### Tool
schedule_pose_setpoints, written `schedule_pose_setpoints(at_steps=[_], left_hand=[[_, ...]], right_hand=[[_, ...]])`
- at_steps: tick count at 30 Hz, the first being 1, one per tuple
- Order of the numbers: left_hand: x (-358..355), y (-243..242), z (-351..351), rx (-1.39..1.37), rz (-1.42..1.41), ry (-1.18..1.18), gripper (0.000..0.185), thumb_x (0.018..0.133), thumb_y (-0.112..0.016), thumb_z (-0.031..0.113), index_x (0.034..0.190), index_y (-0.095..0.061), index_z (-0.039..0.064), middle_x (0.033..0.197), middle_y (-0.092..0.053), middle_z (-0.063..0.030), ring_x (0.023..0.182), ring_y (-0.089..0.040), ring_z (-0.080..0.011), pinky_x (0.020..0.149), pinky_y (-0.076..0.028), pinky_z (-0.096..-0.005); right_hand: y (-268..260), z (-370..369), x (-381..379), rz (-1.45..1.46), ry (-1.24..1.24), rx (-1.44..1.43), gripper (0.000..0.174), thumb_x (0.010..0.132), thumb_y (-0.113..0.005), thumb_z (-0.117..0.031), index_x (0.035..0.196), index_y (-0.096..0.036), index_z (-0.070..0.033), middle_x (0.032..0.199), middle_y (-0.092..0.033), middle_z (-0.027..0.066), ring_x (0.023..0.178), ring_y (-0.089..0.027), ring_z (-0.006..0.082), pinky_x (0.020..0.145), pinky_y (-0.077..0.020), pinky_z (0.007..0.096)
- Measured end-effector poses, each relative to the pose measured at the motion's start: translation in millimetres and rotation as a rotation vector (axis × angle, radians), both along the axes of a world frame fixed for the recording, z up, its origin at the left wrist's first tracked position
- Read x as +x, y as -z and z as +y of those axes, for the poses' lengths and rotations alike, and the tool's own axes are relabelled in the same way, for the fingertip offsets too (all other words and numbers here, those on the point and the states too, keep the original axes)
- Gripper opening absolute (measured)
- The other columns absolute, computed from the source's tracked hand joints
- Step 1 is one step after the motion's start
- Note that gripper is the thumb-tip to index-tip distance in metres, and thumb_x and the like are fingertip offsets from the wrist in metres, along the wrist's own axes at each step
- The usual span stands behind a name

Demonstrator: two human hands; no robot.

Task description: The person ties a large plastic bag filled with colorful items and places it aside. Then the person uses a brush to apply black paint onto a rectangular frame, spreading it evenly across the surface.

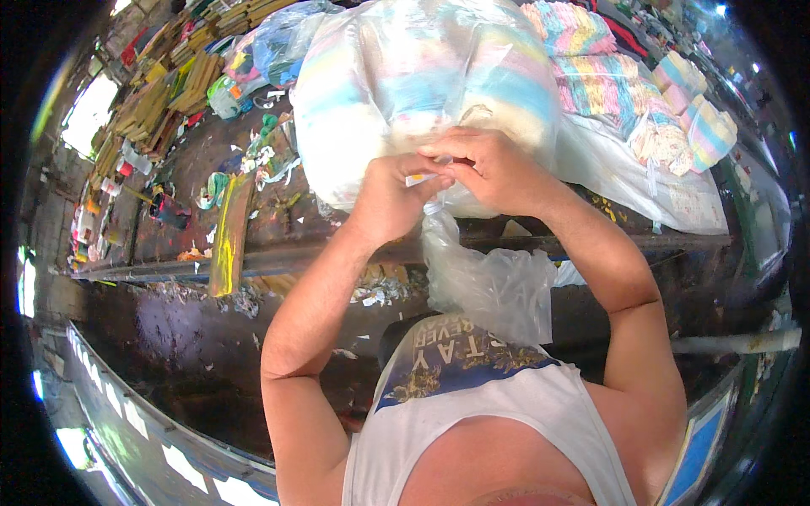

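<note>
A large clear plastic bag [436, 82] packed with pastel-striped textile bundles stands in front of me on the table. Its gathered neck [433, 207] comes toward me, and the loose plastic end [487, 278] hangs over the table's edge against my shirt. My left hand [395, 193] and my right hand [490, 167] meet at that neck, fingertips pinched together. Between the left thumb and fingers shows a small white piece [417, 179] with a yellow mark, perhaps a tag or strip of tape. How the fingers grip the plastic is partly hidden.
At left lie a paint-stained wooden board [230, 234], a dark cup [169, 210] and scraps. Wooden blocks [145, 107] are stacked farther back. Striped textile bundles [598, 88] and a white plastic sheet [652, 183] occupy the right. The table's front edge [304, 256] runs below my hands.
</note>
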State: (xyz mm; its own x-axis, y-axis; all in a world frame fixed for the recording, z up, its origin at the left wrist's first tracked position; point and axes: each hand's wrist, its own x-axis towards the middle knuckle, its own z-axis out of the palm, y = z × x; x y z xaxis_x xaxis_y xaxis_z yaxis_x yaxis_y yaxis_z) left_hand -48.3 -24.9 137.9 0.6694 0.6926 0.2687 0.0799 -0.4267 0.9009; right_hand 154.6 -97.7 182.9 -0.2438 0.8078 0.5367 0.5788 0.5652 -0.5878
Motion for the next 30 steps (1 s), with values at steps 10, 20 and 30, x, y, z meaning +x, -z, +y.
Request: schedule_pose_setpoints(at_steps=[10, 20, 30], left_hand=[[3.3, 3.3, -4.8, 0.036, -0.045, 0.113, 0.005, 0.101, -0.084, 0.0, 0.106, -0.084, 0.001, 0.097, -0.083, -0.0039, 0.084, -0.071, -0.0086, 0.078, -0.059, -0.0289], [-1.9, -4.6, -9.2, 0.11, 0.018, 0.172, 0.007, 0.099, -0.083, -0.004, 0.104, -0.081, 0.0, 0.103, -0.084, -0.0084, 0.097, -0.078, -0.0138, 0.09, -0.062, -0.0326], [-5.4, 7.2, -10.7, 0.318, -0.062, -0.028, 0.019, 0.092, -0.085, -0.007, 0.088, -0.068, 0.001, 0.102, -0.082, -0.0107, 0.091, -0.076, -0.0194, 0.085, -0.062, -0.0365]], right_hand=[[12.2, -22.4, 23.3, 0.076, 0.129, -0.194, 0.014, 0.1, -0.075, -0.009, 0.109, -0.081, 0.0, 0.104, -0.08, 0.0167, 0.089, -0.076, 0.0291, 0.081, -0.0592, 0.0426], [33.0, -15.3, 26.2, -0.042, 0.046, -0.044, 0.007, 0.097, -0.071, -0.001, 0.102, -0.075, -0.002, 0.095, -0.073, 0.0144, 0.084, -0.073, 0.0261, 0.074, -0.0556, 0.0383], [36.6, -31.0, 12.0, -0.043, 0.068, -0.122, 0.016, 0.095, -0.07, -0.004, 0.107, -0.08, -0.005, 0.1, -0.078, 0.0148, 0.088, -0.077, 0.034, 0.076, -0.0584, 0.0447]])
